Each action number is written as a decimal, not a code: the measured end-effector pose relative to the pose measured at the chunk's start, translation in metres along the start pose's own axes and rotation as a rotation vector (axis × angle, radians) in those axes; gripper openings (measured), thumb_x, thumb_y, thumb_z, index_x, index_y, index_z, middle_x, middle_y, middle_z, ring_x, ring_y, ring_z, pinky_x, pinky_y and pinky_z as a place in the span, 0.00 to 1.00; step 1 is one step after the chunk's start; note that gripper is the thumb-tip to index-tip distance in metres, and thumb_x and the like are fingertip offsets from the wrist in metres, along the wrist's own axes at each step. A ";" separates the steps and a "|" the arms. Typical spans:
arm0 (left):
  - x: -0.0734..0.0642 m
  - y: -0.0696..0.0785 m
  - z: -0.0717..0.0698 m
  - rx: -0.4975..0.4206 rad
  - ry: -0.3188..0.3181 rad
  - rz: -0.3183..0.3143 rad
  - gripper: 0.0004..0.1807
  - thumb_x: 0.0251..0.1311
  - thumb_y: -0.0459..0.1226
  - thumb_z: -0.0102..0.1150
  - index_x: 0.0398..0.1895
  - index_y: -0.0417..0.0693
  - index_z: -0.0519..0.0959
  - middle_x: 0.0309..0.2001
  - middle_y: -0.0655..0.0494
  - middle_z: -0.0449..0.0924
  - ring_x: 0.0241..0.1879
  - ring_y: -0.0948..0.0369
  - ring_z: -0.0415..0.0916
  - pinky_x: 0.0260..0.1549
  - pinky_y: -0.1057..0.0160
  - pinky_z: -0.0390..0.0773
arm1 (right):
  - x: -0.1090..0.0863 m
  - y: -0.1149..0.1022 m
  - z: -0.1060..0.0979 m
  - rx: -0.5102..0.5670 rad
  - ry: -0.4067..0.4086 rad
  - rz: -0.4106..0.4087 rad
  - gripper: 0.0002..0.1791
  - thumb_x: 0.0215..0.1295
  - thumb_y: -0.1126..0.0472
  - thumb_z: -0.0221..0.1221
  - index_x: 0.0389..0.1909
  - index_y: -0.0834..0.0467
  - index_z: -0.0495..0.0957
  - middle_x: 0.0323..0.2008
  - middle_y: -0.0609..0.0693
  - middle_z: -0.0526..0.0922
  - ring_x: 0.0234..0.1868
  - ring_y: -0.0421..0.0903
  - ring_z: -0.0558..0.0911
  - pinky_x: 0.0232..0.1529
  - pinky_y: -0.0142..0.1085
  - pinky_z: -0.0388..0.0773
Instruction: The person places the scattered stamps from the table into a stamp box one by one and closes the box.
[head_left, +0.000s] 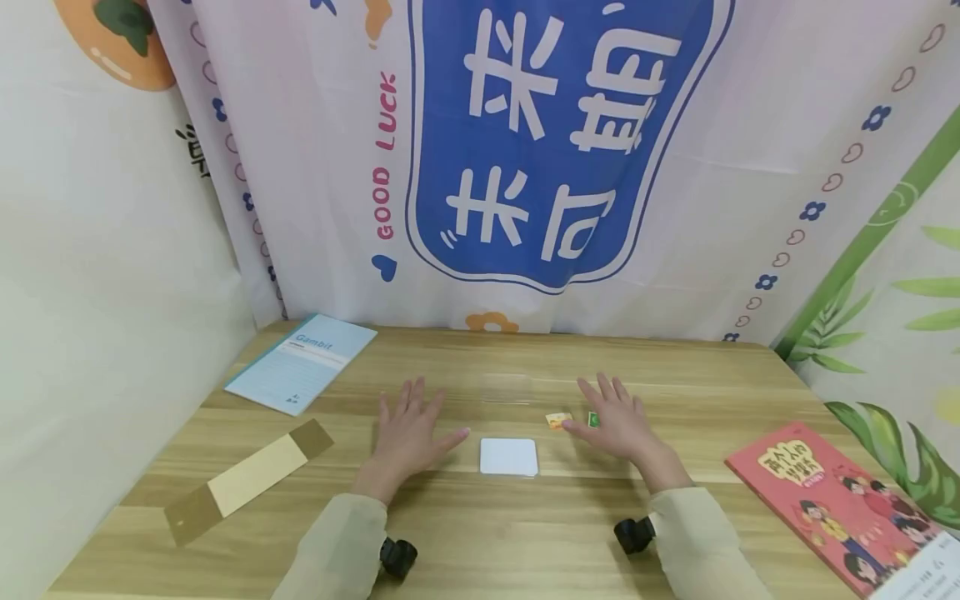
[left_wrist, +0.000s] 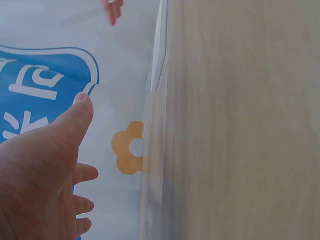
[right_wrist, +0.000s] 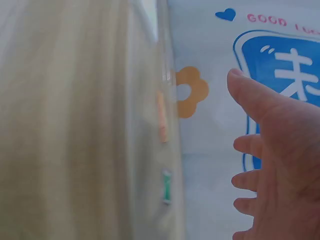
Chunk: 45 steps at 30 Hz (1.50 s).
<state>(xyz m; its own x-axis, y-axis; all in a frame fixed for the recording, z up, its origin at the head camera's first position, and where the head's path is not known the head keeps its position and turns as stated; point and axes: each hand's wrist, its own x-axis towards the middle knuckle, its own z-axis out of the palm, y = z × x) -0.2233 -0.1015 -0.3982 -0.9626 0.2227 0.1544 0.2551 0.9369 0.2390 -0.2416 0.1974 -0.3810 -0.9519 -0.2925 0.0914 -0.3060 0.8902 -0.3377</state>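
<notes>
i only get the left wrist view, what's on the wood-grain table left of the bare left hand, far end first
Observer: A pale blue, rectangular paper notebook with "Gambit" on its cover.
Operator: anything nearer the person on that side
Observer: A long flat strip, brown at both ends and pale yellow between; its material is unclear.
Operator: and by the bare right hand
Observer: In the head view, a small flat green piece shows between its thumb and forefinger.

Observed blue notebook [head_left: 302,364] at far left, brown-ended strip [head_left: 257,476] nearer, red illustrated book [head_left: 836,504] at right, printed curtain [head_left: 555,167] behind.
</notes>
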 end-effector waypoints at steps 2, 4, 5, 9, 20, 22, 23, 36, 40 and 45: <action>0.001 0.000 0.002 -0.002 0.007 0.007 0.43 0.51 0.65 0.37 0.63 0.46 0.57 0.64 0.40 0.40 0.62 0.46 0.33 0.52 0.40 0.31 | 0.000 0.003 0.004 0.020 -0.002 0.003 0.40 0.54 0.38 0.50 0.62 0.59 0.56 0.62 0.66 0.46 0.61 0.65 0.41 0.51 0.64 0.36; 0.002 0.001 0.007 -0.020 0.008 0.025 0.42 0.51 0.65 0.37 0.62 0.45 0.59 0.64 0.41 0.45 0.62 0.45 0.38 0.52 0.39 0.34 | 0.001 0.007 0.009 0.058 -0.005 0.007 0.38 0.55 0.39 0.50 0.61 0.59 0.58 0.62 0.66 0.46 0.61 0.65 0.42 0.51 0.63 0.35; 0.003 0.002 0.010 -0.036 0.002 0.038 0.42 0.51 0.65 0.36 0.61 0.45 0.60 0.63 0.41 0.48 0.62 0.45 0.40 0.52 0.38 0.36 | 0.001 0.009 0.012 0.077 -0.006 0.004 0.37 0.55 0.40 0.50 0.61 0.59 0.59 0.62 0.66 0.47 0.61 0.65 0.43 0.51 0.63 0.36; 0.005 0.006 0.025 -0.198 -0.022 0.099 0.40 0.51 0.64 0.39 0.58 0.45 0.64 0.60 0.41 0.55 0.60 0.44 0.46 0.50 0.37 0.44 | 0.006 0.018 0.024 0.157 0.018 -0.014 0.34 0.56 0.43 0.52 0.58 0.59 0.63 0.61 0.65 0.51 0.60 0.65 0.48 0.52 0.62 0.39; 0.001 0.011 0.046 -0.311 -0.012 0.203 0.43 0.42 0.67 0.48 0.58 0.50 0.65 0.61 0.44 0.55 0.62 0.47 0.43 0.51 0.38 0.37 | 0.016 0.029 0.054 0.292 0.163 -0.076 0.23 0.55 0.53 0.57 0.49 0.61 0.73 0.57 0.66 0.60 0.59 0.63 0.55 0.54 0.58 0.45; 0.000 0.012 0.048 -0.289 -0.009 0.208 0.42 0.42 0.66 0.48 0.58 0.51 0.66 0.61 0.43 0.55 0.61 0.47 0.44 0.52 0.38 0.37 | 0.015 0.029 0.056 0.265 0.180 -0.074 0.21 0.55 0.55 0.57 0.48 0.61 0.74 0.56 0.65 0.61 0.59 0.62 0.55 0.54 0.57 0.44; 0.000 0.012 0.048 -0.272 -0.009 0.208 0.42 0.43 0.66 0.48 0.58 0.52 0.66 0.61 0.43 0.55 0.61 0.47 0.44 0.52 0.38 0.37 | 0.015 0.029 0.057 0.248 0.185 -0.075 0.21 0.55 0.55 0.57 0.48 0.61 0.74 0.56 0.65 0.62 0.59 0.62 0.55 0.54 0.57 0.44; -0.003 0.013 0.046 -0.212 -0.005 0.208 0.35 0.44 0.64 0.49 0.53 0.56 0.71 0.61 0.43 0.54 0.61 0.46 0.44 0.52 0.38 0.37 | 0.016 0.024 0.058 0.240 0.292 -0.123 0.13 0.49 0.63 0.61 0.37 0.63 0.79 0.49 0.66 0.70 0.53 0.66 0.62 0.52 0.57 0.51; -0.003 0.013 0.046 -0.214 -0.014 0.202 0.36 0.43 0.65 0.48 0.53 0.56 0.71 0.61 0.43 0.54 0.61 0.46 0.44 0.52 0.39 0.37 | 0.015 0.023 0.059 0.276 0.304 -0.110 0.11 0.48 0.65 0.62 0.34 0.63 0.80 0.48 0.65 0.71 0.52 0.64 0.65 0.52 0.56 0.52; -0.003 0.013 0.046 -0.226 -0.012 0.210 0.36 0.43 0.65 0.49 0.53 0.56 0.71 0.61 0.43 0.55 0.61 0.46 0.44 0.52 0.38 0.37 | 0.014 0.022 0.060 0.307 0.295 -0.080 0.10 0.47 0.66 0.62 0.33 0.63 0.79 0.48 0.63 0.72 0.52 0.62 0.65 0.53 0.55 0.50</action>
<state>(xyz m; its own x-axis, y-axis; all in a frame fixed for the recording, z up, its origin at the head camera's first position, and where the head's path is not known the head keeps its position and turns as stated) -0.2212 -0.0779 -0.4403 -0.8872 0.4100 0.2117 0.4615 0.7867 0.4100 -0.2605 0.1922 -0.4435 -0.9031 -0.2045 0.3776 -0.4023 0.7106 -0.5773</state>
